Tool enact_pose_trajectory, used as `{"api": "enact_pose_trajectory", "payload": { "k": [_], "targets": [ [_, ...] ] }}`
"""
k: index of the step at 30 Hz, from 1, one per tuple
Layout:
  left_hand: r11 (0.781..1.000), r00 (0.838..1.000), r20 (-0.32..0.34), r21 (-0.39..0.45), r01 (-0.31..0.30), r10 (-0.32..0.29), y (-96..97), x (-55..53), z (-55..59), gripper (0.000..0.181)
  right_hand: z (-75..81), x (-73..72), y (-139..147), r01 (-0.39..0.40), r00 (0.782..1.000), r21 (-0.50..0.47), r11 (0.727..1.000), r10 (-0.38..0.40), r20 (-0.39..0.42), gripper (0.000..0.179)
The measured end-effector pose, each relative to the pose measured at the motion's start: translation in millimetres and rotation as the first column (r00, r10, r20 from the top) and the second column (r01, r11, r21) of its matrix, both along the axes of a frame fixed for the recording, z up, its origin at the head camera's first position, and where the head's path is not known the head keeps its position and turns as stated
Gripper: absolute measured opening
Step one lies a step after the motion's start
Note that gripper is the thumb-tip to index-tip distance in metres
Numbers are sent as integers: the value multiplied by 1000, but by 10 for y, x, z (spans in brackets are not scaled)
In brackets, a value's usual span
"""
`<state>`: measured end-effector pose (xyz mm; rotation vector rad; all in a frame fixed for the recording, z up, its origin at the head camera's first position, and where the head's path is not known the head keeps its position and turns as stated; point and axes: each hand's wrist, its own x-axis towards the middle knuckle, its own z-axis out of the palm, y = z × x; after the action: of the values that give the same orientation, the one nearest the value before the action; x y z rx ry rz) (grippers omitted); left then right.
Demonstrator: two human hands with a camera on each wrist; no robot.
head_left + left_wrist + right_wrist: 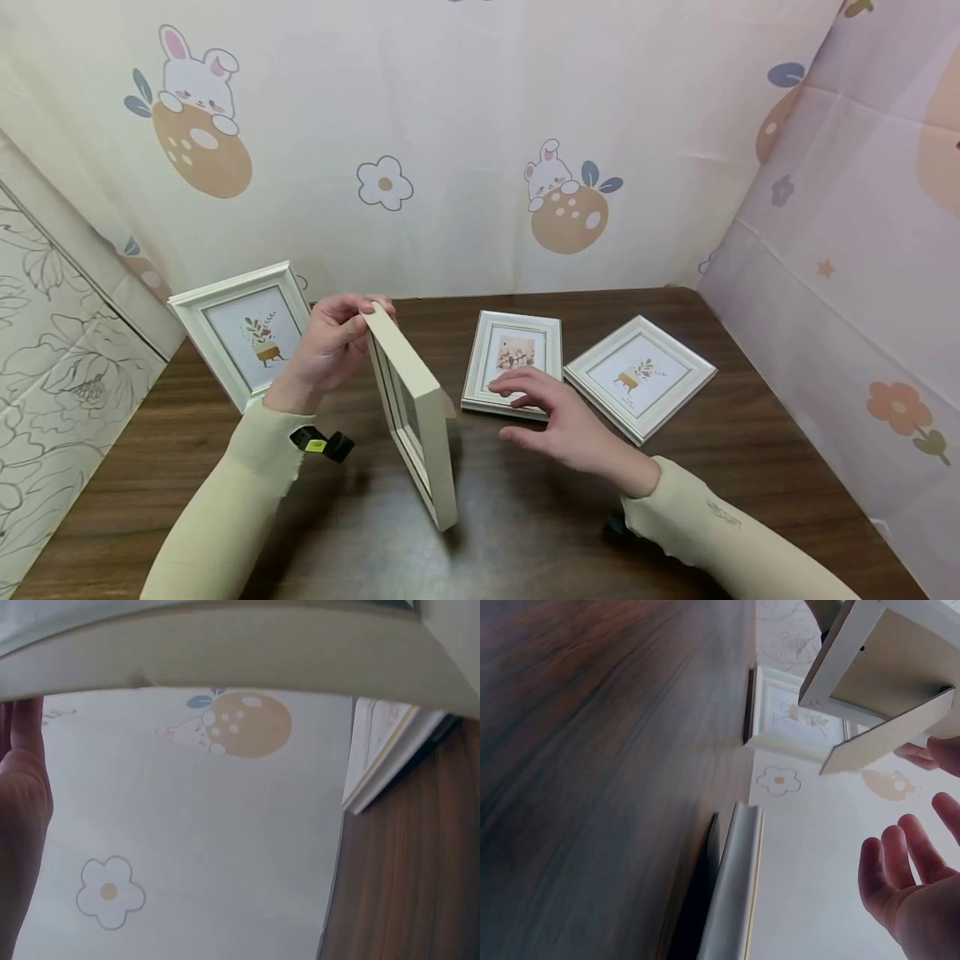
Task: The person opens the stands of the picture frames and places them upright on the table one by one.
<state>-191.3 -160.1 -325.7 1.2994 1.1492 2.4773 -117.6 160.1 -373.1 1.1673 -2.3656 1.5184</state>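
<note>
My left hand (330, 346) pinches the top corner of a cream picture frame (437, 458), which stands on its edge, turned nearly side-on in the head view. On its back, a stand flap (889, 735) sticks out in the right wrist view. My right hand (558, 425) hovers with loosely bent fingers, holding nothing, and overlaps the lower part of a small white picture frame (517, 354). Beside that one lies another white frame (641, 377) with a plant picture, set at an angle. Behind my left forearm a larger white frame (240, 333) stands upright.
All the frames are on a dark brown wooden table (517, 533). A curtain (465, 225) printed with rabbits and flowers hangs along the back edge, and similar cloth (832, 333) runs down the right side. A flower-patterned panel (60, 367) borders the left.
</note>
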Motion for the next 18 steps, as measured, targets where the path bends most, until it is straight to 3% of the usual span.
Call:
{"api": "enact_pose_trajectory", "payload": {
  "k": [5,8,11,18],
  "targets": [
    [992,993,27,-55,-111,112,-127,-31,26,15,-72,-41,159,30,999,8,1000,-30,36,50],
    [977,977,60,-78,-198,202,-184,-46,30,15,-91,-69,242,47,997,-7,999,-47,56,50],
    [950,949,90,-106,-293,303,-216,-48,25,17,-97,-94,328,77,992,-7,997,-75,103,48],
    [862,853,163,-209,-461,496,-240,-34,43,23,-101,-140,512,160,970,-11,987,-155,185,45]
  ]
}}
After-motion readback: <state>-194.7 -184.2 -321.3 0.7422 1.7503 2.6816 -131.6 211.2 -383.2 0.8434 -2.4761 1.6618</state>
